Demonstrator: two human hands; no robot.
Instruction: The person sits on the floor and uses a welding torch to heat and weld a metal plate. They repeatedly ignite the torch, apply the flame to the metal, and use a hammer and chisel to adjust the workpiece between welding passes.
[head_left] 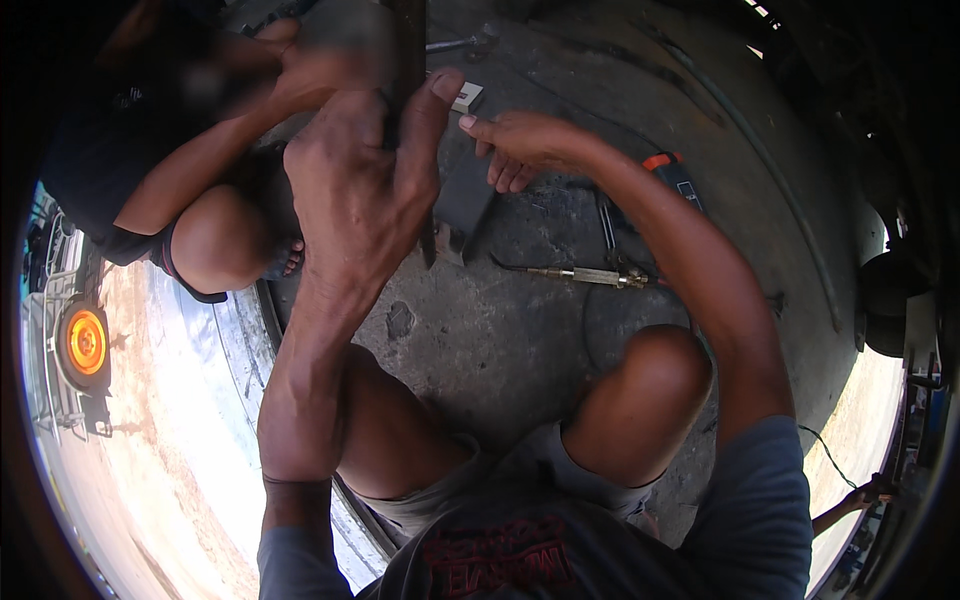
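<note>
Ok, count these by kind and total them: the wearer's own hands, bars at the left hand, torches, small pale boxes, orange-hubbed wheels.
Wearer's own hands (left hand, right hand): 2
Dark bar: 1
Torch: 1
Small pale box: 1
Orange-hubbed wheel: 1
Total: 6

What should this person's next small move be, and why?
Perhaps bring the bare right hand to the long, dark, metal-looking bar to help steady it: that hand looks empty, just right of the bar, while the bare left hand is at the bar.

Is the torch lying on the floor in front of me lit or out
Looks out: the torch shows no flame at its bent tip.
</note>
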